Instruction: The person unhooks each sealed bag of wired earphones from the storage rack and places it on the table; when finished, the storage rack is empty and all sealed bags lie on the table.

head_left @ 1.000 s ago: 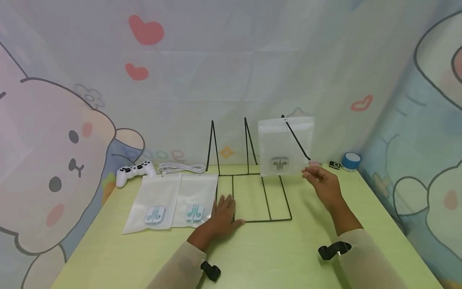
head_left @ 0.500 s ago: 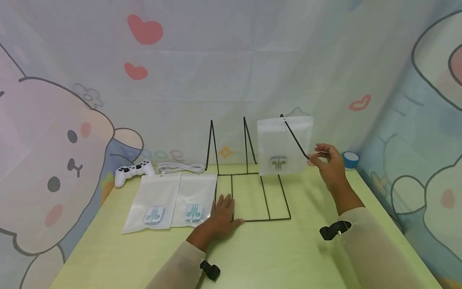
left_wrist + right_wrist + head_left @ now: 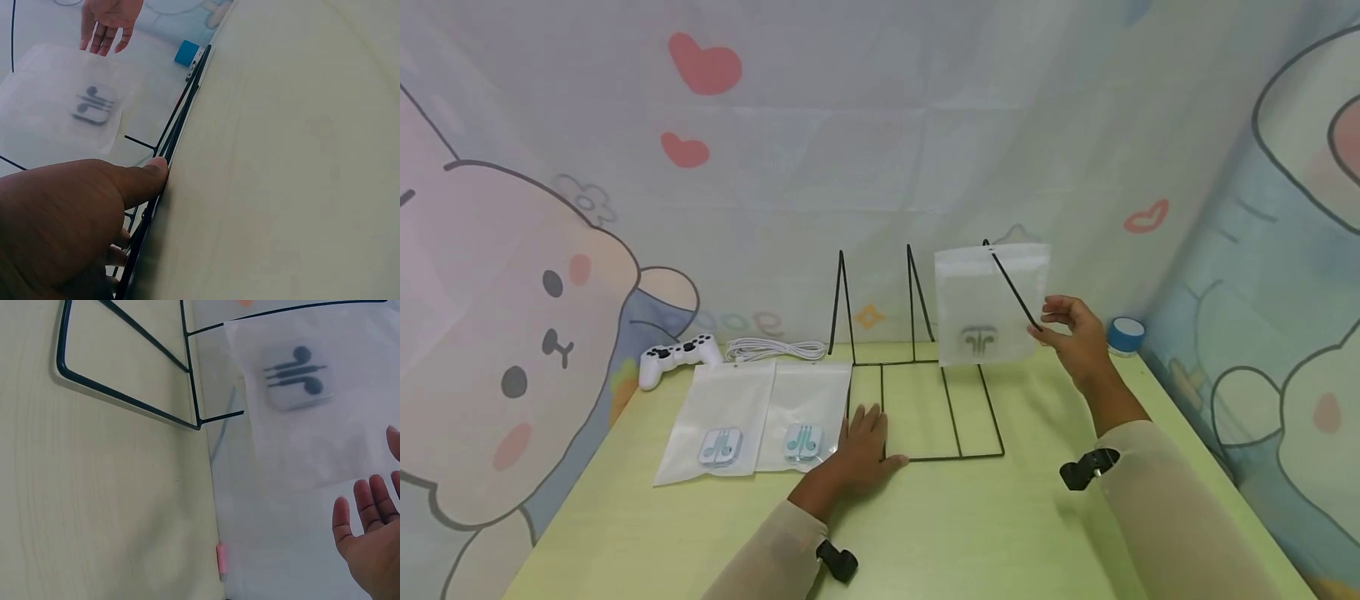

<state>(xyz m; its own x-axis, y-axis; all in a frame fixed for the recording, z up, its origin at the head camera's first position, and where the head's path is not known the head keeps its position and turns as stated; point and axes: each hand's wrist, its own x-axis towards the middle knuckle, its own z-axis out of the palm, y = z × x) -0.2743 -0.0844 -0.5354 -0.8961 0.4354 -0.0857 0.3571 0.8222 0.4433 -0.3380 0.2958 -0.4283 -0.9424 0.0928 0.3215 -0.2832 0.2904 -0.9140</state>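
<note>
A translucent white plastic bag (image 3: 985,296), with a boxed pair of earphones (image 3: 980,340) showing dark through it, hangs near its top edge from the right-hand prong of a black wire rack (image 3: 958,457). We see the right hand (image 3: 1078,337) just beside the bag's right edge, near the prong's tip, its fingers loosely apart; we cannot tell whether it touches either. The left hand (image 3: 861,450) rests with its fingers extended on the left part of the rack's base, thumb at the front bar. Left of it, we find two flat white plastic bags (image 3: 718,392) holding earphone cases on the pale yellow-green table (image 3: 925,533), a coiled white cable (image 3: 775,349) behind them.
</note>
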